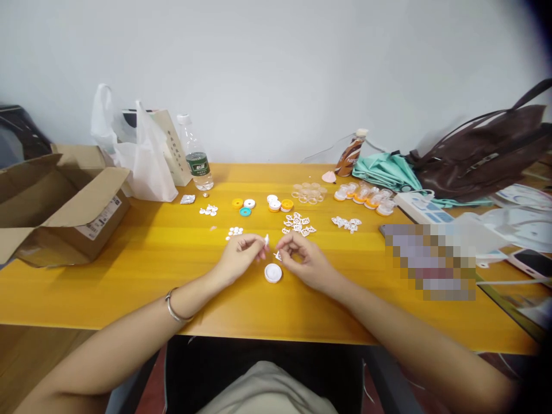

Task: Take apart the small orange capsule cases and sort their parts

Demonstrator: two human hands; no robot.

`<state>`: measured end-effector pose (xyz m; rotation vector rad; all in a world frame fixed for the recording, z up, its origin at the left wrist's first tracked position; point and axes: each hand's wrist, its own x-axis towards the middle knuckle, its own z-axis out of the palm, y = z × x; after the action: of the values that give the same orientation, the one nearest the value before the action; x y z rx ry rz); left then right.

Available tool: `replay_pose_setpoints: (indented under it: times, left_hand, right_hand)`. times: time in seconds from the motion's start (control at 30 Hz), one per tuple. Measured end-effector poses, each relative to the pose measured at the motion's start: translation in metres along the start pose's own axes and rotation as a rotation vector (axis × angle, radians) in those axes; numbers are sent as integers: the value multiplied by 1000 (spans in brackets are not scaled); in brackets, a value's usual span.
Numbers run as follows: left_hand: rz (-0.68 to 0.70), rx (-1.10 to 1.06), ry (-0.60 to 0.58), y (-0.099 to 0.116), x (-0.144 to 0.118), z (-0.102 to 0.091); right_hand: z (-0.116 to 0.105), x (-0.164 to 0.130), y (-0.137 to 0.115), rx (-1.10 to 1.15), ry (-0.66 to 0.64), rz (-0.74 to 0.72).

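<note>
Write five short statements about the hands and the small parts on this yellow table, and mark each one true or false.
1. The left hand pinches a small white piece. True.
2. A white round cap lies on the table between the two hands. True.
3. The right hand holds the water bottle. False: the bottle stands upright far behind, untouched.
4. The cardboard box is sealed shut. False: its flaps are open.
5. A bracelet sits on the left wrist. True.

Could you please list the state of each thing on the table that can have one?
Cardboard box: open, flaps up.
Water bottle: upright, capped.
Brown drink bottle: tilted, capped.
White round cap: lying flat on the table.
Left hand: pinching a small white piece.
Right hand: pinching; contents unclear.
</note>
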<state>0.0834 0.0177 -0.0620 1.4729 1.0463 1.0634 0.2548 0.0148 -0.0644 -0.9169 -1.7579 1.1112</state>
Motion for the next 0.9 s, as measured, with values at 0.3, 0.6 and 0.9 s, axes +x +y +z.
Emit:
replay_pose_setpoints:
  times: [0.3,0.6,0.9]
  left_hand:
    - [22,-32,-10,0,4,-7]
    - [-23,-69,-35,4,3,-3]
    - [-64,-44,-146,1,1,0]
  right_hand:
    - [-51,36,42,-320,397,-6]
    - [-52,50,64,-573,356,-129]
    - [-20,13,7,-283,58,-324]
